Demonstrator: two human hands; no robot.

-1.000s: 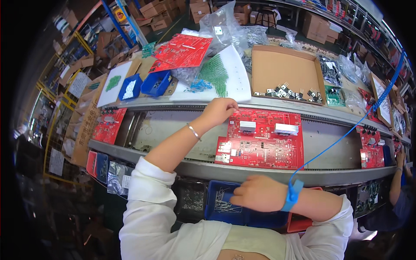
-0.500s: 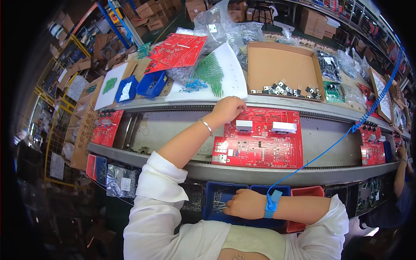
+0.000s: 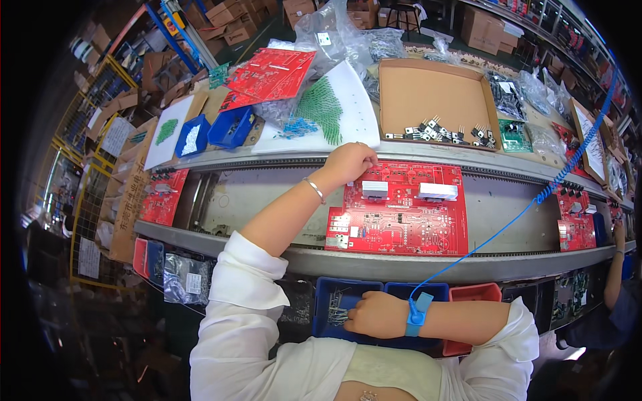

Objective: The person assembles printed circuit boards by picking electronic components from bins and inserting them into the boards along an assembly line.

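Left hand rests curled on the top-left corner of the large red rectangular circuit board, fingers together and pressing down on the edge rather than pinching anything I can make out. The board lies flat on the grey conveyor track, between its two rails, right in front of the person. Right hand, with a blue antistatic wrist strap and a coiled blue cord, reaches into the blue plastic parts bin below the near rail; fingers are bunched over small leaded components, but I cannot tell whether one is actually clamped.

Judgement: the step is picking a part while steadying the board. To do it well, keep the left hand on the bare board edge, off the two silver heat sinks. Pick one part only, by the body, leads unbent. Keep the cord slack and clear of the board.

An open brown cardboard box with black transistors sits behind the track.
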